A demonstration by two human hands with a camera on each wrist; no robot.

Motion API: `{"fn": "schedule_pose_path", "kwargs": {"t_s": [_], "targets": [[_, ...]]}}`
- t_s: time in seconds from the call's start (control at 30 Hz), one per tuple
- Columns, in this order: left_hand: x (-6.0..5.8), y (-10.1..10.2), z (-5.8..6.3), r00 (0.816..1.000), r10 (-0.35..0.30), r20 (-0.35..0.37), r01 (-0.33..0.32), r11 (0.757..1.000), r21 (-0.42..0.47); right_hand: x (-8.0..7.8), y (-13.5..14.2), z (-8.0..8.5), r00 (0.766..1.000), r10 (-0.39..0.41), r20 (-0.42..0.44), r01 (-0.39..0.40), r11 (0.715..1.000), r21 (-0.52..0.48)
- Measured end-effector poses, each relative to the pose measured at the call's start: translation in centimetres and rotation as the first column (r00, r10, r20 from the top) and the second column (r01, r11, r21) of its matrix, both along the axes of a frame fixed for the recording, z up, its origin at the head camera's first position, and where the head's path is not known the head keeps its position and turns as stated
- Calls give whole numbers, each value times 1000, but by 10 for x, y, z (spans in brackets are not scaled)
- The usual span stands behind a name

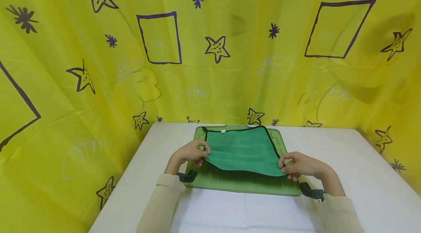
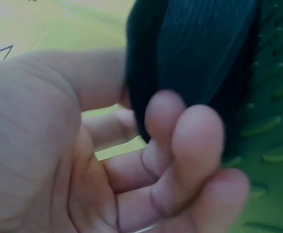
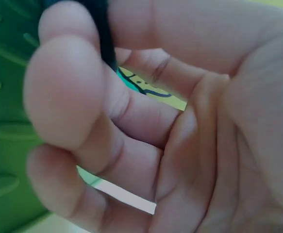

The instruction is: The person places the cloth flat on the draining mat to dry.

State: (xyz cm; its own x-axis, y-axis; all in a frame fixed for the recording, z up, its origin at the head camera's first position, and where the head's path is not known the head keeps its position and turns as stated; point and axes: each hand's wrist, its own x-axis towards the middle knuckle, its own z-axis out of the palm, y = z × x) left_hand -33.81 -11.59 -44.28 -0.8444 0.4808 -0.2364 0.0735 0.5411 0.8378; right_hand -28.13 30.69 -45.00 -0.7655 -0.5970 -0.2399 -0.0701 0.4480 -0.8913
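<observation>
A green cloth [image 1: 243, 150] with a dark edging and a small white tag stretches between both hands over a green ridged mat [image 1: 236, 185]. My left hand [image 1: 192, 152] pinches its near left corner between thumb and fingers. At the near right corner, my right hand [image 1: 297, 164] pinches the cloth the same way. The near edge is lifted off the mat and sags a little in the middle, while the far edge lies toward the mat's back. In the left wrist view, the dark cloth edge [image 2: 180, 53] runs between thumb and fingertips. The right wrist view shows only a sliver of cloth.
The mat lies on a white-covered table [image 1: 345, 174]. Behind and beside the table hangs a yellow curtain [image 1: 243, 86] printed with stars and squares. A dark band [image 1: 187, 177] circles the left wrist, another band [image 1: 311, 192] the right.
</observation>
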Motion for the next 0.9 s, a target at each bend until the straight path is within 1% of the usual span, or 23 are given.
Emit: {"fn": "schedule_pose_path", "kwargs": {"t_s": [0.07,0.2,0.27,0.33,0.4,0.43,0.5,0.53,0.6,0.67,0.73,0.8,0.83,0.9], "targets": [[0,-1,-1,1000,-14,16,15,1000,-24,0,0,-1,1000,2,19,-2,1000,6],[2,0,-4,995,-89,52,94,988,-123,1,-3,-4,999,-24,48,21,998,63],[3,0,-5,993,-108,57,116,980,-161,1,-3,-5,999,-41,24,38,996,85],[2,-1,-5,994,-101,39,106,979,-176,0,-2,-5,997,-71,-21,72,992,103],[1,-2,-5,998,-64,-6,63,985,-160,-2,0,-5,991,-103,-88,112,988,109],[-1,-3,-4,999,-35,-32,30,989,-144,-3,0,-4,985,-121,-120,134,985,106],[-4,-4,-5,993,33,-111,-46,993,-113,-5,0,-4,970,-178,-165,196,975,105],[-6,-4,-5,985,72,-160,-89,991,-102,-6,0,-4,961,-205,-185,226,969,99],[-9,-4,-7,959,147,-243,-174,980,-95,-8,-2,-4,941,-264,-211,288,954,88],[-12,-2,-11,926,214,-310,-260,958,-117,-10,-4,-5,919,-319,-230,343,937,71],[-16,0,-15,898,265,-350,-331,933,-144,-12,-7,-5,897,-362,-255,386,921,53],[-21,3,-19,880,296,-371,-377,911,-169,-14,-11,-6,879,-388,-277,413,910,38],[-24,4,-20,875,305,-377,-392,903,-179,-16,-12,-6,873,-392,-291,420,907,38],[-30,6,-23,867,306,-393,-402,895,-192,-20,-15,-7,866,-397,-303,428,903,43]]}}
